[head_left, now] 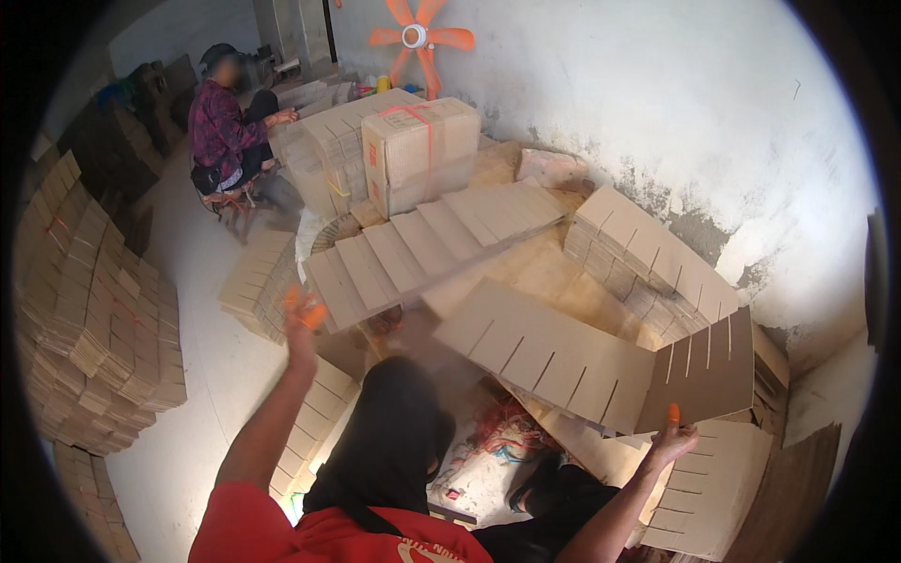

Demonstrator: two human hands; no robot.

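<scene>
My right hand (674, 443) grips the lower edge of a slotted cardboard sheet (699, 371), its orange-covered thumb on top. This brown sheet is tilted up against another slotted cardboard sheet (540, 352), paler and lying to its left; whether the two are joined I cannot tell. My left hand (302, 324), slightly blurred, has orange covers on its fingertips. Its fingers look apart, and nothing shows in them. It is beside the near left end of a row of overlapping cardboard sheets (413, 246). Any contact there is unclear.
Slotted cardboard stacks stand left (103, 319), by the wall (648, 253) and at my lower right (704, 488). A strapped carton (422, 155) sits behind the row, near an orange fan (414, 36). Another person (228, 131) sits at the far left. Tangled string (507, 432) lies between my legs.
</scene>
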